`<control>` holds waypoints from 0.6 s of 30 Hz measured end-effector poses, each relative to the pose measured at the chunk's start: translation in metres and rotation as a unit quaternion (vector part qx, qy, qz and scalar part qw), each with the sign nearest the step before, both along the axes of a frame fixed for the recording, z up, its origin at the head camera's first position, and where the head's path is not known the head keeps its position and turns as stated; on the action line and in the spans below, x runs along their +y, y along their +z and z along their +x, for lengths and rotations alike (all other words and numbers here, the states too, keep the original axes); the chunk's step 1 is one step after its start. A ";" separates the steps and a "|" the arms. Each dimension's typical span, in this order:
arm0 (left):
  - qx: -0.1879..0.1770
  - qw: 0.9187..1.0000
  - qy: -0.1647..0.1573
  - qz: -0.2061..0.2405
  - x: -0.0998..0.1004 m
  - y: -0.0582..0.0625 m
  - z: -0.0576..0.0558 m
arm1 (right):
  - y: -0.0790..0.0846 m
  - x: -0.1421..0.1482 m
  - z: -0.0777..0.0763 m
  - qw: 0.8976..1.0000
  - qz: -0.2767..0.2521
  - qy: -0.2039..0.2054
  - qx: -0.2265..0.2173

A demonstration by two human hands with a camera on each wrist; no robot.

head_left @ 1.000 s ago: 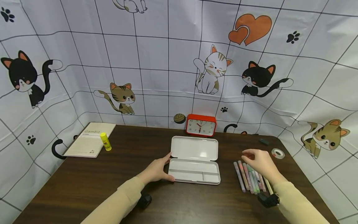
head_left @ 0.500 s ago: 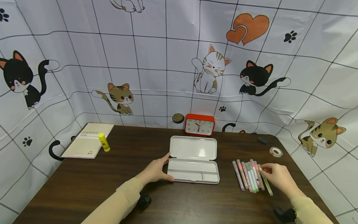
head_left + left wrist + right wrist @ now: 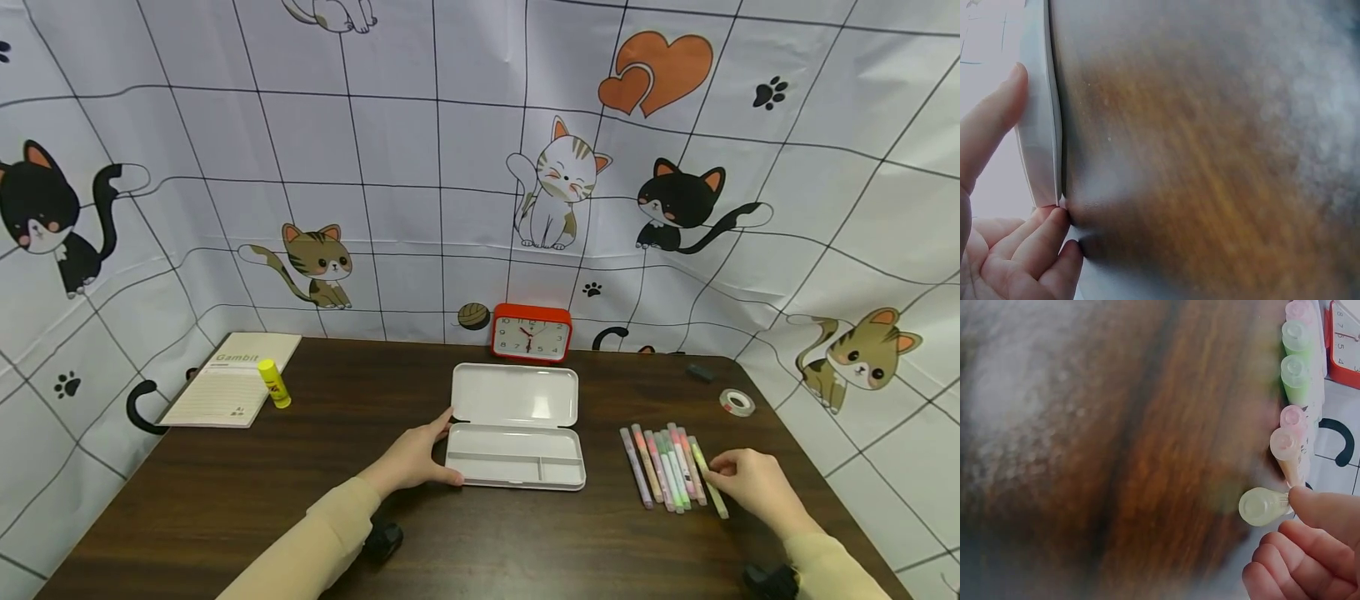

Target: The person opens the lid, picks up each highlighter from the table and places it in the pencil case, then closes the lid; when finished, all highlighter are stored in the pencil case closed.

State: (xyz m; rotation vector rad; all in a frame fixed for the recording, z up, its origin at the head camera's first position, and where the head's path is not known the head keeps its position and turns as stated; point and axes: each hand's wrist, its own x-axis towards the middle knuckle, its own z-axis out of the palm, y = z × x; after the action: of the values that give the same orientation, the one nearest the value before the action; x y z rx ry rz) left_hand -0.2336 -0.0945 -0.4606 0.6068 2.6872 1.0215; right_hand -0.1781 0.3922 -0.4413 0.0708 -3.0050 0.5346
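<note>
An open white pencil case (image 3: 514, 394) lies on the table, lid tipped back and shallow compartments bare. My left hand (image 3: 414, 454) grips its left end, thumb at the front corner and fingers toward the hinge; in the left wrist view the thumb and fingertips touch the case's side wall (image 3: 1041, 144). To the right, my right hand (image 3: 756, 485) pinches a yellow-green marker (image 3: 701, 462) at the right end of a row of pastel markers (image 3: 666, 467). In the right wrist view the thumb presses that marker's round end piece (image 3: 1263, 507); the other fingers are curled, partly hidden.
A red clock (image 3: 531, 333) stands behind the case. A tape roll (image 3: 737, 403) and a small dark block (image 3: 701, 373) lie back right. At the far left are a notebook (image 3: 232, 379) and a yellow glue stick (image 3: 274, 384). A printed cat curtain rises behind the table.
My right hand has come from above the markers down to the right side of the row and onto the yellow-green marker, which sits slightly apart. My left hand stays on the case.
</note>
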 end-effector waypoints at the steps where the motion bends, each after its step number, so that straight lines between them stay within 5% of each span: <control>1: 0.000 1.000 0.000 0.000 0.000 0.000 0.000 | 0.000 0.000 0.000 1.000 0.000 -0.001 -0.005; 18: -0.006 1.000 0.001 0.002 0.000 -0.002 0.000 | 0.005 0.000 -0.005 0.999 0.010 -0.024 -0.048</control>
State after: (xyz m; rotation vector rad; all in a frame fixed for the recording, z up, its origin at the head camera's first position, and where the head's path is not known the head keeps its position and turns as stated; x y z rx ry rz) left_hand -0.2340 -0.0948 -0.4622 0.5976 2.6770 1.0282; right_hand -0.1832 0.3924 -0.4365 -0.0264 -3.0970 0.5175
